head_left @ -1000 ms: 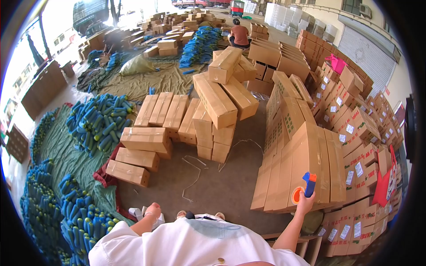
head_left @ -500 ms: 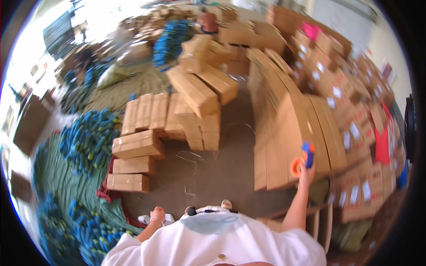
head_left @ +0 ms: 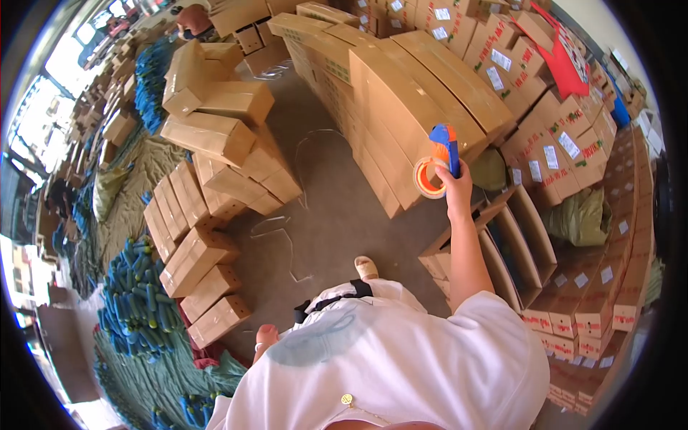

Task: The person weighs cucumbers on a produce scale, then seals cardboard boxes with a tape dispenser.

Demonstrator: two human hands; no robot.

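My right hand (head_left: 459, 188) is wrapped round the handle of a blue and orange tape dispenser (head_left: 446, 140), which carries a roll of orange-rimmed packing tape. In the view, the dispenser overlaps the near end of a row of tall stacked cartons (head_left: 408, 93). Low at my left side hangs my left hand (head_left: 266, 334), close to some small sealed cartons (head_left: 218, 319); its fingers are mostly hidden from above.
Piled long cartons (head_left: 218, 136) stand ahead to the left. Green and blue elongated produce (head_left: 140, 294) lies heaped on a green cloth (head_left: 150, 365). Printed, labelled boxes (head_left: 573, 308) line the right side, beside an open carton (head_left: 527, 236). A person (head_left: 193, 21) bends over at the back.
My view has turned right, so the cartons and produce have swung left. My right hand with the tape dispenser now appears higher and further left. The red cloth side has come closer into view.
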